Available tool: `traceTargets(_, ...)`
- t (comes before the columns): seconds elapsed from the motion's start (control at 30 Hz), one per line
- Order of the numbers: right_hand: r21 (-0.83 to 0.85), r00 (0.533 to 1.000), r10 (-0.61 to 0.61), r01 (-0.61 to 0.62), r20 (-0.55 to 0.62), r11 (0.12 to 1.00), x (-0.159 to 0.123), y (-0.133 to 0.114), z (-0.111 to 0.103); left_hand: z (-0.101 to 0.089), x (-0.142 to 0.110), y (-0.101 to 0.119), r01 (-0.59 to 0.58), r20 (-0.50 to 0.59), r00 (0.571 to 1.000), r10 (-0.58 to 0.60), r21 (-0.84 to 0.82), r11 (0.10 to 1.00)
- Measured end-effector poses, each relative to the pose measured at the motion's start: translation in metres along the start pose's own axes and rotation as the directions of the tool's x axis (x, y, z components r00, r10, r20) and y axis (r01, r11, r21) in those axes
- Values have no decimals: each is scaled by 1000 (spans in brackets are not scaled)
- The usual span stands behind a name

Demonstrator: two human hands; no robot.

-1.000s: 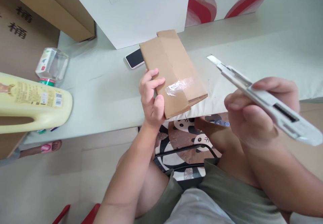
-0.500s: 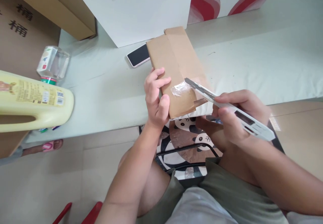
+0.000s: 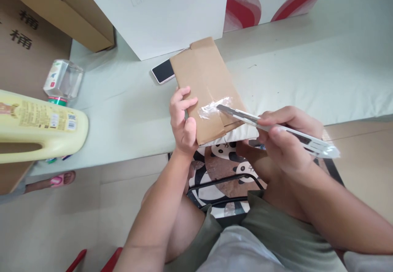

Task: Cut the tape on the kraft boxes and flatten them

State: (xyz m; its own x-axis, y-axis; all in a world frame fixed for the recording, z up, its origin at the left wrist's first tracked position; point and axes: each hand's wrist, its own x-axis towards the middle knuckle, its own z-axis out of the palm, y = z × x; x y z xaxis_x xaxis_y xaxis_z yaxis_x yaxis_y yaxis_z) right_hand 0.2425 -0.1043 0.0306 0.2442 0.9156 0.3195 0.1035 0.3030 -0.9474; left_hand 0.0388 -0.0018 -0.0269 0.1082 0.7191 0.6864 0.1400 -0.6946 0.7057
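A flat brown cardboard box (image 3: 202, 75) lies at the front edge of the cloth-covered table, a strip of clear tape (image 3: 211, 107) across its seam. My left hand (image 3: 185, 120) grips the box's left side, fingers on top and the underside hidden. In my right hand (image 3: 288, 137) is a white utility knife (image 3: 245, 117) with its blade out. The blade's tip is at the tape; whether it has gone through cannot be made out. A phone (image 3: 162, 71) lies partly behind the box's far left corner.
White cartons (image 3: 172, 14) stand at the back, one with red print (image 3: 245, 10). On the left are a yellow jug (image 3: 61, 127), a clear bottle (image 3: 69, 79) lying down and brown cartons (image 3: 82, 22). Below is a panda-patterned surface (image 3: 221, 165); another person's foot (image 3: 69, 177) shows at lower left.
The box has shifted slightly left and turned, and its flap now lies flatter. My right hand has brought the knife's tip left and down onto the tape.
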Motion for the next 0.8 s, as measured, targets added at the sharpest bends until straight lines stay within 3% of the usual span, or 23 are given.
traceTargets(0.23,-46,995,37,-32,93,998,-2,-4,7,3,-3,-7,21,24,1000,-20,-52,998)
traceTargets(0.33,-13,999,6,-5,44,1000,-2,-4,7,1,-1,-7,27,27,999,-26,-37,999)
traceTargets(0.47,70,975,-178,188,-136,980,4,-7,4,-6,2,-8,-3,2,1000,3,-22,1000)
traceTargets(0.53,-95,933,-246,228,-263,969,8,-5,0,-9,5,-10,0,-18,1000,0,-36,999)
traceTargets(0.6,-354,940,-213,110,-267,929,14,4,-6,-13,7,-14,13,-18,1000,-14,-72,997)
traceTargets(0.7,-677,999,-2,-31,-48,736,26,29,-16,-18,11,-18,61,6,998,-60,-114,992)
traceTargets(0.8,-847,981,170,-13,92,531,38,58,-24,-23,15,-19,167,20,986,-166,-121,978)
